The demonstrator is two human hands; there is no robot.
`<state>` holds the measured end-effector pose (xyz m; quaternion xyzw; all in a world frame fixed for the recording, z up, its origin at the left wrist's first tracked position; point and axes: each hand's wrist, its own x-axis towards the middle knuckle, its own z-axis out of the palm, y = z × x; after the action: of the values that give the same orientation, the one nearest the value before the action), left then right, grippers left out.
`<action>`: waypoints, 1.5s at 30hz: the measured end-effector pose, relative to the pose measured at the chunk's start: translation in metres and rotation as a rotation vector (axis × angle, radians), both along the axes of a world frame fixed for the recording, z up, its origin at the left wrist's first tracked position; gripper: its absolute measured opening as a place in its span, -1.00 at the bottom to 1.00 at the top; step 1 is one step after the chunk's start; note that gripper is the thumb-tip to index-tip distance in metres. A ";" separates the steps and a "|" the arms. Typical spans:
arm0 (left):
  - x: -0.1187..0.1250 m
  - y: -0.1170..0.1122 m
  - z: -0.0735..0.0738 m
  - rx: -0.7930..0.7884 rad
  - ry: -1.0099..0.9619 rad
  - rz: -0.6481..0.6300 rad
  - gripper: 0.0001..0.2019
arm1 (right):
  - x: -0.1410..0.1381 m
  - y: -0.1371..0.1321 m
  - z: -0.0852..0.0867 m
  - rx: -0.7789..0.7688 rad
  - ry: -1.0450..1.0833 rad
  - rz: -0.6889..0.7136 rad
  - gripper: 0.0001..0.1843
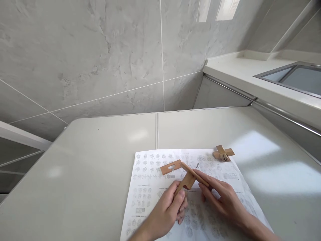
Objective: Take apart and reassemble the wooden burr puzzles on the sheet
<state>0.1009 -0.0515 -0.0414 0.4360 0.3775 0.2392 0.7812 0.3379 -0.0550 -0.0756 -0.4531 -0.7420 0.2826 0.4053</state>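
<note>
Two bits of wood are up in your hands right now, both over the printed sheet [140, 207] spread out in front of you. One's the notched wooden piece [188, 181], and your left hand [173, 207] has its near end pinched between thumb and curled fingers, with that curved cutout facing your right side. The other's the long wooden strip [187, 168], which runs at a slant across the far end of the notched one; looks like they meet there, but I can't tell if they're actually locked together. Your right hand [223, 197] has the strip pinched near its lower end, fingers laid along it. Just past the strip's far tip you've got the slotted wooden piece [177, 164] over the sheet, with an oblong hole in it, and I can't tell if the tip touches it. Off at the sheet's far right corner sits a wooden cluster [223, 154], crossed pieces with dark marks on one face. The sheet's covered in rows of little gray diagrams and lies on your pale counter [100, 174], which has a seam across it and bright glare on the right. Further out there's a white worktop [233, 68] with a metal-rimmed sink [286, 86], plus gray marbled tiles [112, 50].
</note>
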 end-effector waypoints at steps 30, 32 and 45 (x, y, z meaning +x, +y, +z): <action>-0.008 0.003 0.005 0.002 0.038 -0.093 -0.56 | 0.013 0.002 0.012 0.038 -0.115 0.182 -0.27; -0.007 0.002 0.004 -0.001 0.037 -0.084 -0.54 | 0.010 0.002 0.013 0.043 -0.115 0.194 -0.23; -0.006 0.002 0.005 0.017 0.055 -0.086 -0.48 | 0.003 -0.002 0.012 0.029 -0.107 0.271 -0.15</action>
<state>0.0952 -0.0498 -0.0366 0.4647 0.3779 0.1967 0.7762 0.3405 -0.0566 -0.0631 -0.3574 -0.8207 0.2996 0.3300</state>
